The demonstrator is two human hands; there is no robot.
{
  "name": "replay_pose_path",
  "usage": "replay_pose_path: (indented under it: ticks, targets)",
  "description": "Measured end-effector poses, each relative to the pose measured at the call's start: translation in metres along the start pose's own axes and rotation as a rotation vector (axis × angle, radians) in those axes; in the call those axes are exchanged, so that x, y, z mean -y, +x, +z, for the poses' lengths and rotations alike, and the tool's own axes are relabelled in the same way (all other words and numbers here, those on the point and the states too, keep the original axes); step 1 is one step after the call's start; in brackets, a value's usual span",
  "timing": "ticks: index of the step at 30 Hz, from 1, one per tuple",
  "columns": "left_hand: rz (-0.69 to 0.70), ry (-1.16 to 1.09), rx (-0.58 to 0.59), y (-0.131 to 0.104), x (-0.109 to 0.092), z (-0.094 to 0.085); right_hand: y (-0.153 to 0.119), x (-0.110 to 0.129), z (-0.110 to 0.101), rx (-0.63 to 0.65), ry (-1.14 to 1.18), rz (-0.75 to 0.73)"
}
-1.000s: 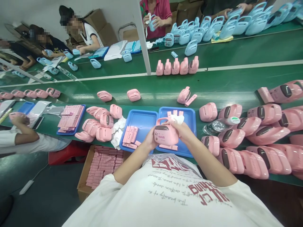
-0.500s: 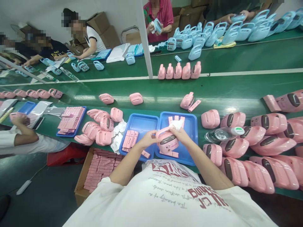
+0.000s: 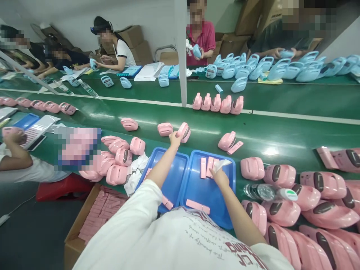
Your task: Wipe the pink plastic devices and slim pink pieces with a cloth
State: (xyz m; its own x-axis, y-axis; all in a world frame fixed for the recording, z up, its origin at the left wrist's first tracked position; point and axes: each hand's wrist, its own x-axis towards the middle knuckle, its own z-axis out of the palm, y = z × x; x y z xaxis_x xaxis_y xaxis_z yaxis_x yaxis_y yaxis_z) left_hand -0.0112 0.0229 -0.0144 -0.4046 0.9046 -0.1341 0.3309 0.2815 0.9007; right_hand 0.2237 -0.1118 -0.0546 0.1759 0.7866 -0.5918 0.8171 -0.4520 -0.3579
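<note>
My left hand point(image 3: 174, 140) reaches over the far side of the trays and grips a pink plastic housing point(image 3: 184, 132) with a dark window, beside another pink housing point(image 3: 165, 129) on the green surface. My right hand point(image 3: 220, 177) pinches a white cloth point(image 3: 222, 164) above the right blue tray point(image 3: 194, 187). Several small pink bars point(image 3: 203, 167) lie in that tray near my fingers, and one pink bar point(image 3: 198, 206) rests at its near side. The left blue tray point(image 3: 177, 176) is partly hidden by my left arm; a pink bar point(image 3: 167, 202) shows in it.
Many pink housings point(image 3: 284, 176) crowd the right, with a lying plastic bottle point(image 3: 267, 192) among them. More pink housings point(image 3: 116, 174) and crumpled white cloths point(image 3: 134, 180) sit left. A cardboard box point(image 3: 71, 240) of pink bars stands below. Co-workers point(image 3: 199, 41) handle blue housings across the line.
My left hand has carried the pink housing from above the trays forward to the green surface. My right hand has let go of the housing and keeps the white cloth over the right tray.
</note>
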Motion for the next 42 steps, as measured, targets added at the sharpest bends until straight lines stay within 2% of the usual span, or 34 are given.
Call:
replay_pose_path:
  ticks: [3, 6, 8, 11, 13, 15, 19, 22, 24, 27, 30, 32, 35, 38, 40, 42]
  targets:
    - [-0.031, 0.056, -0.061, 0.031, 0.008, 0.017, 0.008, -0.009, -0.004, 0.014, 0.034, -0.014]
    - [-0.033, 0.107, -0.066, 0.046, 0.02, 0.023, 0.012, -0.019, -0.006, 0.004, 0.074, 0.012]
    - [-0.001, 0.144, -0.055, 0.049, 0.028, 0.018, 0.012, -0.024, -0.008, -0.006, 0.139, 0.009]
    - [0.071, 0.217, -0.09, 0.054, 0.035, -0.004, 0.015, -0.02, -0.013, -0.022, 0.301, -0.05]
    - [0.105, 0.277, -0.152, 0.063, 0.036, -0.025, 0.025, -0.003, -0.02, -0.042, 0.409, -0.1]
    - [0.115, 0.338, -0.177, 0.076, 0.036, -0.045, 0.042, 0.026, -0.027, -0.06, 0.492, -0.149]
    - [0.089, 0.429, -0.054, 0.102, 0.034, -0.065, 0.078, 0.094, -0.036, -0.027, 0.618, -0.237]
    - [0.064, 0.469, 0.0, 0.104, 0.034, -0.074, 0.085, 0.12, -0.037, 0.001, 0.731, -0.285]
    - [0.063, 0.481, -0.019, 0.095, 0.033, -0.083, 0.078, 0.117, -0.034, 0.016, 0.794, -0.288]
    - [0.105, 0.46, -0.071, 0.07, 0.027, -0.102, 0.056, 0.092, -0.025, 0.047, 0.854, -0.248]
    - [0.201, 0.388, -0.089, 0.039, 0.016, -0.121, 0.032, 0.068, -0.018, 0.068, 0.9, -0.212]
    - [0.281, 0.318, -0.07, 0.016, 0.006, -0.127, 0.019, 0.062, -0.015, 0.073, 0.933, -0.205]
    - [0.411, 0.201, -0.014, -0.021, -0.012, -0.125, 0.0, 0.068, -0.014, 0.089, 1.005, -0.217]
    - [0.639, -0.053, 0.057, -0.061, -0.034, -0.112, -0.027, 0.082, -0.015, 0.152, 1.11, -0.237]
    - [0.752, -0.204, 0.081, -0.09, -0.048, -0.102, -0.051, 0.091, -0.016, 0.245, 1.215, -0.254]
    - [0.802, -0.258, 0.139, -0.118, -0.059, -0.093, -0.077, 0.097, -0.018, 0.39, 1.378, -0.284]
